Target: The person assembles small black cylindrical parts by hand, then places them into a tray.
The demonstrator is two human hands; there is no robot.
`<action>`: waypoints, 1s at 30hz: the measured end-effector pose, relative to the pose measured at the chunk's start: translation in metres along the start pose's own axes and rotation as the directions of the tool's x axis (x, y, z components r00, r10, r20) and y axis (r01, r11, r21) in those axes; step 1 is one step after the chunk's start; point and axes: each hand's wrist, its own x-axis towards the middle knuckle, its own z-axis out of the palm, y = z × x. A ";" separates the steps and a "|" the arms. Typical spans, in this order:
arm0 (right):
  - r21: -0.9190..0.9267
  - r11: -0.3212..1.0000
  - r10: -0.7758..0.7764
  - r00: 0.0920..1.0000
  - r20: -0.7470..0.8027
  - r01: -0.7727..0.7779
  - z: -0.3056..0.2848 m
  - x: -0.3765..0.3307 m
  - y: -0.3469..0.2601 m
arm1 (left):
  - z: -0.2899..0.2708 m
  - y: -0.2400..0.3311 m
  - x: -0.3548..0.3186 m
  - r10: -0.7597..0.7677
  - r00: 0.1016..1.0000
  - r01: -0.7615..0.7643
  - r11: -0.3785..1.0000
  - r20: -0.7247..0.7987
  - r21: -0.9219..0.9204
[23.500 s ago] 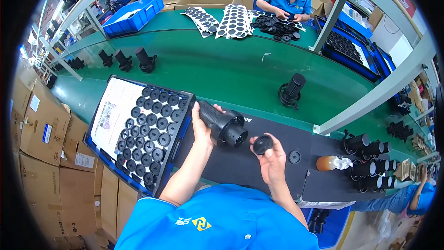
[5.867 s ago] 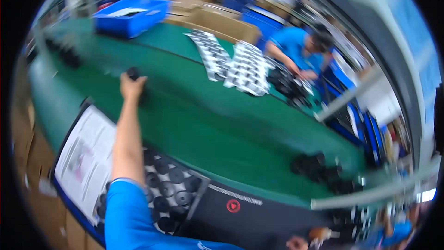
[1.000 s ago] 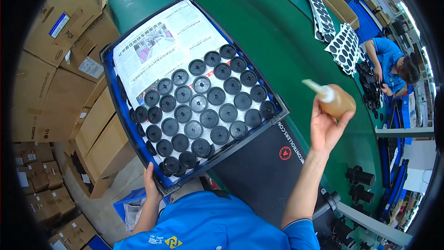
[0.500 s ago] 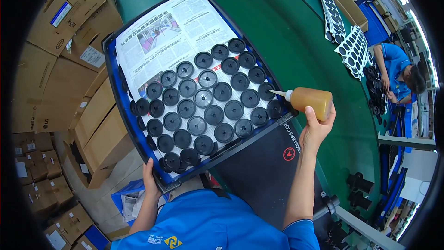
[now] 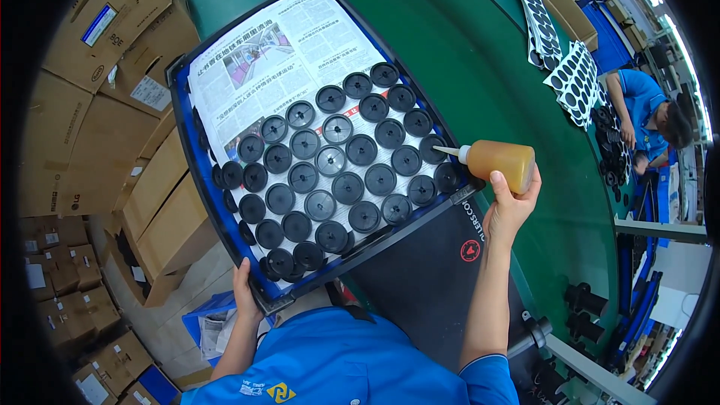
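Observation:
A squeeze bottle of amber liquid lies on its side in my right hand, with the fingers wrapped round it. Its thin pale nozzle points left, its tip at a black round disc near the tray's right side; contact is hard to make out. Below lies a blue tray with a dark rim, lined with newspaper and bearing several rows of round black discs. My left hand grips the tray's near left corner, thumb up along the outer side, the other fingers hidden beneath.
Green bench top runs behind and right of the tray; a black mat lies nearer me. White sheets of black circles lie far right, by a co-worker in blue. Cardboard boxes stack up at left.
The bottle and my right hand have shifted slightly left, the nozzle tip moving a little over the same disc. My left hand stays on the tray corner.

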 end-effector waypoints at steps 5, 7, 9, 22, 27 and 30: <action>0.034 0.999 0.005 1.000 -0.027 -0.004 0.001 0.002 0.003 | -0.003 -0.002 0.002 0.006 1.000 -0.007 1.000 0.017 0.017; 0.030 1.000 0.002 1.000 -0.024 -0.002 0.001 0.002 0.002 | -0.002 -0.002 0.002 0.005 1.000 -0.005 1.000 0.007 0.014; 0.026 1.000 -0.001 1.000 -0.022 0.002 -0.001 0.001 0.001 | -0.002 -0.002 0.002 0.004 1.000 -0.003 1.000 -0.001 0.010; 0.009 1.000 -0.007 0.999 -0.032 0.007 0.000 -0.004 -0.003 | -0.004 -0.002 0.002 0.020 0.999 -0.021 1.000 0.025 0.012; 0.014 1.000 -0.011 1.000 -0.024 0.011 0.002 -0.005 -0.002 | -0.006 -0.005 0.004 0.035 0.999 -0.035 0.999 0.024 0.012; 0.009 1.000 -0.006 1.000 -0.016 0.006 0.002 -0.006 -0.001 | -0.007 -0.006 0.005 0.040 0.999 -0.040 0.999 0.024 0.005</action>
